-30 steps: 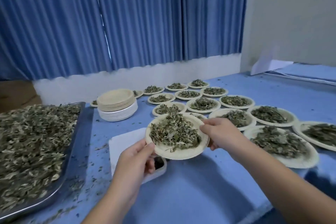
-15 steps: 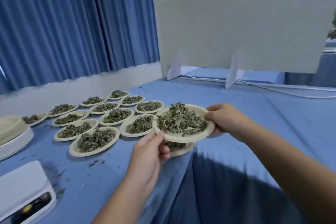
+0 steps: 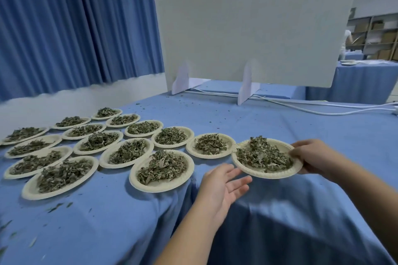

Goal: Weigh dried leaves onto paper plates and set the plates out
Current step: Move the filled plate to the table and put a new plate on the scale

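Note:
A paper plate (image 3: 252,170) heaped with dried leaves (image 3: 263,155) lies at the right end of the rows of filled plates, on the blue tablecloth (image 3: 301,135). My right hand (image 3: 312,155) grips its right rim. My left hand (image 3: 224,185) hovers just off its left rim with fingers spread and palm up, holding nothing. Next to it on the left are a filled plate (image 3: 190,150) and another filled plate (image 3: 133,178) nearer me.
Several filled plates (image 3: 13,175) stand in rows across the left of the table. A white divider board (image 3: 247,28) stands at the back on two feet, with white cables (image 3: 323,109) running along it. Leaf crumbs dot the cloth. The table edge drops off in front.
The view swung right, away from the tray and scale. The plate moved to the right end of the rows and came down to the cloth. My left hand let go of its rim.

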`<state>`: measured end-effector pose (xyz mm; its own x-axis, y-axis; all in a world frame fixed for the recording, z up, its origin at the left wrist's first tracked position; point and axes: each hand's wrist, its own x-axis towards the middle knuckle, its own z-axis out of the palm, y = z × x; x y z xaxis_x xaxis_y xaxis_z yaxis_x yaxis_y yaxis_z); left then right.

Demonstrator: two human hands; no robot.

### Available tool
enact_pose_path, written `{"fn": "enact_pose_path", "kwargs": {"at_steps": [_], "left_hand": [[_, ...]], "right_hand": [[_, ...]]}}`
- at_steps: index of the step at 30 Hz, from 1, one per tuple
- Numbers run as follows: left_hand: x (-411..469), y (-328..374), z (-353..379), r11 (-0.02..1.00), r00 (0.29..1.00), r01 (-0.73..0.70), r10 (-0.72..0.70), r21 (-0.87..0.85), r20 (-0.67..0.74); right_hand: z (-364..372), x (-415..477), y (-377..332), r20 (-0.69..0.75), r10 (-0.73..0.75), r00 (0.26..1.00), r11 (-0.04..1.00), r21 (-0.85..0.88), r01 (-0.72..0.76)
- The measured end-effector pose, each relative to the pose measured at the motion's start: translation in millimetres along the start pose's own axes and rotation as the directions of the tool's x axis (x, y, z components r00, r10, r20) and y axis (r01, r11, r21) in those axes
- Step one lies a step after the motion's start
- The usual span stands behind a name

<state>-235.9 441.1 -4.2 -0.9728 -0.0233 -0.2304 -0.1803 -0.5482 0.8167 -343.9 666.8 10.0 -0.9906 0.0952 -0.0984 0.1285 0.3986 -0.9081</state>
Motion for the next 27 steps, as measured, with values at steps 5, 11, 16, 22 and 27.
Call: {"fn": "enact_pose_path", "kwargs": {"at_steps": [5, 11, 16, 22, 27], "left_hand": [[8.3, -3.5, 10.5, 0.998, 0.998, 0.058, -0.058, -0.001, -0.025], [17.0, -5.6, 11.8, 0.994, 0.993, 0.108, -0.106, 0.025, -0.051], [21.5, -4.2, 3.5, 0.996, 0.993, 0.089, -0.089, -0.006, -0.072], [15.3, 12.8, -12.1, 0.996, 0.995, 0.049, -0.055, -0.072, -0.081], [-1.1, 46.5, -40.7, 0.998, 0.997, -0.033, 0.029, -0.05, -0.071]], "right_hand": [[0.7, 13.0, 13.1, -0.002, 0.04, 0.999, 0.999, 0.0, -0.04], [3.7, 20.0, 21.7, -0.049, 0.023, 0.999, 0.996, -0.088, -0.028], [3.3, 24.3, 17.8, -0.15, -0.116, 0.982, 0.92, -0.389, 0.049], [15.8, 17.8, 2.5, -0.191, -0.312, 0.93, 0.839, -0.514, 0.176], [52.7, -2.6, -29.5, -0.127, -0.54, 0.832, 0.764, -0.488, 0.421]]}}
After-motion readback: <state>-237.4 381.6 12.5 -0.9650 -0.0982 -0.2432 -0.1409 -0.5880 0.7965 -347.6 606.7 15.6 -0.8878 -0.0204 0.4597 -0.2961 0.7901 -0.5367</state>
